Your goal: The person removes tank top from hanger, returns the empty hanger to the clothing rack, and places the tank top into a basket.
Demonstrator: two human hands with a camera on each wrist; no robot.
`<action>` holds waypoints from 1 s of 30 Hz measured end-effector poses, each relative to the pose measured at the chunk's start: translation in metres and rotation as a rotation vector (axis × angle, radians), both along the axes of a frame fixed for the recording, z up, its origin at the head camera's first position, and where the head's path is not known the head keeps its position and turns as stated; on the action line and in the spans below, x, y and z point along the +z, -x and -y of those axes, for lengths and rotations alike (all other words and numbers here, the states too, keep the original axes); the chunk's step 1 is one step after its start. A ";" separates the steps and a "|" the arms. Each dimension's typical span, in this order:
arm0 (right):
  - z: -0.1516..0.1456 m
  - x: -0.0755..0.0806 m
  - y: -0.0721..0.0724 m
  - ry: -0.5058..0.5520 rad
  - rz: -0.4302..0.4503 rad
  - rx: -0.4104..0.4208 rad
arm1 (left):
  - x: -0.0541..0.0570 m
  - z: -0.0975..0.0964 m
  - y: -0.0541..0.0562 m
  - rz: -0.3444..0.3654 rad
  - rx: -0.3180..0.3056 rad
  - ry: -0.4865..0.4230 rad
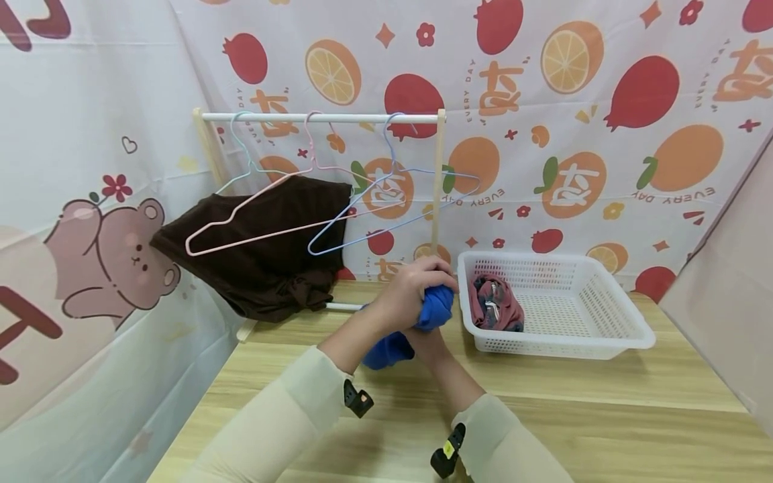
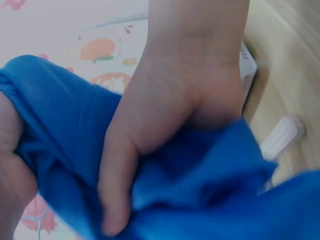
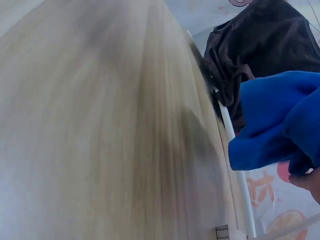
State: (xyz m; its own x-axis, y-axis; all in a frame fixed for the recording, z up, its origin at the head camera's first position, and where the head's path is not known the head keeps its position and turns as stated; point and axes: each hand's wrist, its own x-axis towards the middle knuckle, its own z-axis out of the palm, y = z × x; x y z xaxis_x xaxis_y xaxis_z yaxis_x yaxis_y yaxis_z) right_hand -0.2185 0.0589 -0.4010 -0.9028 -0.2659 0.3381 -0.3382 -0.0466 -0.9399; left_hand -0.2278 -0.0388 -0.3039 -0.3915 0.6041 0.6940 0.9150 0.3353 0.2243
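Note:
Both hands grip a bunched blue garment (image 1: 436, 308) over the table, in front of the rack. My left hand (image 1: 410, 285) is the upper one, fingers bent over the top of the bundle. Below it, my right hand (image 1: 425, 341) is partly hidden by the cloth and the left hand. A fold of the blue cloth hangs beneath the wrists. The left wrist view shows ribbed knit and a seamed edge on the garment (image 2: 65, 110), with a thumb pressed along it. In the right wrist view, fingertips (image 3: 302, 181) pinch the cloth's lower edge.
A rack with a white bar (image 1: 350, 118) carries a pink hanger (image 1: 272, 236), a blue hanger (image 1: 362, 240) and a green hanger (image 1: 247, 151) bearing a dark brown garment (image 1: 272, 268). To the right, a white basket (image 1: 561, 345) contains a reddish patterned cloth (image 1: 496, 305).

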 end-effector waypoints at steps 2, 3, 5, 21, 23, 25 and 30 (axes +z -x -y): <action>0.000 -0.006 0.007 0.034 -0.002 -0.029 | 0.000 0.006 0.001 0.051 -0.012 -0.063; 0.000 -0.008 0.011 0.034 -0.007 -0.061 | 0.001 0.009 0.002 0.075 -0.011 -0.100; -0.002 -0.012 0.017 0.064 0.036 -0.082 | 0.002 0.018 0.004 0.109 0.000 -0.177; -0.042 0.060 0.015 0.302 -0.096 -0.235 | -0.061 0.060 0.028 0.453 0.207 -0.570; -0.040 0.061 0.016 0.347 -0.114 -0.272 | -0.071 0.052 0.025 0.491 0.208 -0.536; -0.041 0.059 0.017 0.378 -0.110 -0.302 | -0.080 0.049 0.020 0.503 0.201 -0.452; -0.052 0.050 0.023 0.240 -0.088 -0.330 | -0.077 0.061 0.002 0.492 0.138 -0.270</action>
State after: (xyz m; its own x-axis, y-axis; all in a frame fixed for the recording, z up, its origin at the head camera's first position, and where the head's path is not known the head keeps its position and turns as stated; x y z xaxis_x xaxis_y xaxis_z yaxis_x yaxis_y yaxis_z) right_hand -0.2414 0.1111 -0.3509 -0.8911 0.1291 0.4351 -0.4506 -0.1364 -0.8823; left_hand -0.2299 -0.1001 -0.3812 -0.7701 0.3508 0.5328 0.6330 0.3161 0.7067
